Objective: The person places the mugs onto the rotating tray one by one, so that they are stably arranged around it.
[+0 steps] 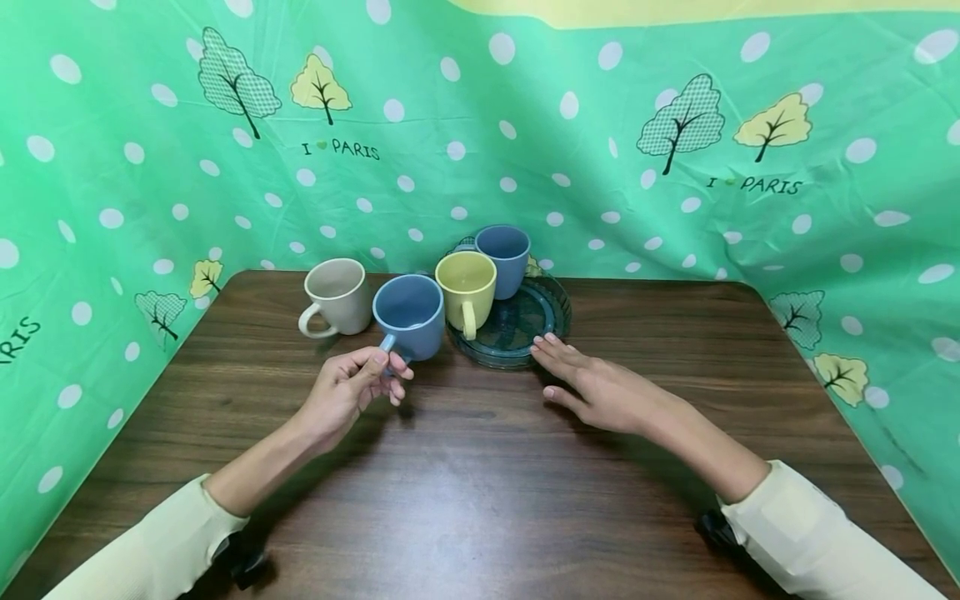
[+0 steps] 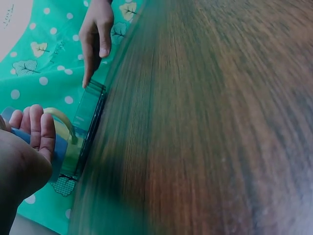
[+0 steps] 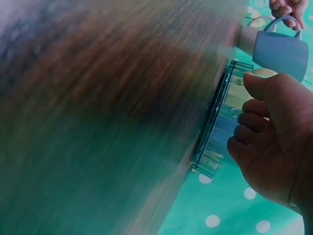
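My left hand [image 1: 352,387] pinches the handle of a blue mug [image 1: 408,321], holding it upright, raised off the table in the right wrist view. Fingers nearly straight, my right hand [image 1: 607,387] has its fingertips at the near right rim of a stack of dark, clear glass plates [image 1: 510,354]. On the plates stand a yellow mug [image 1: 467,292], handle toward me, and a second blue mug [image 1: 506,262] behind it. To the left of the held mug is a grey-white mug [image 1: 337,300] on the table, its handle pointing left.
The brown wooden table [image 1: 450,492] has its far edge just behind the mugs and plates. A green polka-dot curtain [image 1: 510,158] with printed trees hangs behind and along both sides.
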A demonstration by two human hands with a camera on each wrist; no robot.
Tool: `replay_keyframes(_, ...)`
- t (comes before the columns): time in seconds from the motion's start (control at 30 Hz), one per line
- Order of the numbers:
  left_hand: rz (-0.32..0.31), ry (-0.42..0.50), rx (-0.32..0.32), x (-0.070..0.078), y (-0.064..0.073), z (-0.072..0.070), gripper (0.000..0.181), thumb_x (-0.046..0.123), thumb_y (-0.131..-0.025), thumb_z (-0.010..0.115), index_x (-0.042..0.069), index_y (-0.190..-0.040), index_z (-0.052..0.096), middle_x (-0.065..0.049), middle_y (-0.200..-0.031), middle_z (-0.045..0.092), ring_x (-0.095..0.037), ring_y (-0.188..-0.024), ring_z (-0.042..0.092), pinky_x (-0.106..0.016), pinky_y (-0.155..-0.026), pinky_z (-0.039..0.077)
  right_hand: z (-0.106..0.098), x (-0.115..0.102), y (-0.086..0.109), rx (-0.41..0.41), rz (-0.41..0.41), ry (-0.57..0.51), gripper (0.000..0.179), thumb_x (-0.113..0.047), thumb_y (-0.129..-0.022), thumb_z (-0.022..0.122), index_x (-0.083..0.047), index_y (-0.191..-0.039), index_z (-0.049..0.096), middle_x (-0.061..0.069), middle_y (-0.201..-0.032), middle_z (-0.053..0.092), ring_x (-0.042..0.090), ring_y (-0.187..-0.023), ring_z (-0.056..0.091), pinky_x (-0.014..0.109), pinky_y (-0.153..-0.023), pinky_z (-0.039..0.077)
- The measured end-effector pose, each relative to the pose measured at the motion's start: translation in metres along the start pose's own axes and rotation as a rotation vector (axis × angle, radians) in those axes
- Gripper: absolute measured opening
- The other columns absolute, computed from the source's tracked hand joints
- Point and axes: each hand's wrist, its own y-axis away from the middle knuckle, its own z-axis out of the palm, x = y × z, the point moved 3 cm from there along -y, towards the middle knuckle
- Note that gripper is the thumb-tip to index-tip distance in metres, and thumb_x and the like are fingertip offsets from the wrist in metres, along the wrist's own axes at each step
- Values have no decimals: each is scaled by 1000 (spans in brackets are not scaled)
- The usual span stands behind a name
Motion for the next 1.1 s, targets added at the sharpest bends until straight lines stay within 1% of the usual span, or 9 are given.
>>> replay_keyframes(0.27,-15,0,-8,0,4,4,29,19,-122,50,13,-109,75,2,-107,82,-8,-88,76,-24,-80,67,1,-2,0,-1,-3,1,63,-29,-120,58,-8,-176,37,17,-185,33,40,-173,30,66,-134,40)
replay_keyframes(0.5,-11,0,-15,0,6,5,29,20,-122,50,13,-109,75,3,-108,82,-8,-88,76,-24,-80,67,2,-4,-1,-3,-6,5,64,-28,-120,59,-8,-176,37,17,-185,32,39,-173,30,66,-133,40)
replay_keyframes(0.8,-2,10,-63,3,9,10,31,18,-122,49,13,-108,76,4,-108,82,-7,-87,76,-23,-79,66,3,-6,-1,-22,3,-1,67,-30,-118,61,-9,-177,36,15,-186,30,37,-174,28,65,-134,40)
replay_keyframes(1.1,17,17,-99,1,10,12,30,17,-122,49,12,-109,76,3,-107,82,-8,-87,76,-23,-79,66,3,-7,-1,-33,-2,-5,68,-32,-118,63,-12,-177,36,12,-186,30,35,-174,29,64,-134,40)
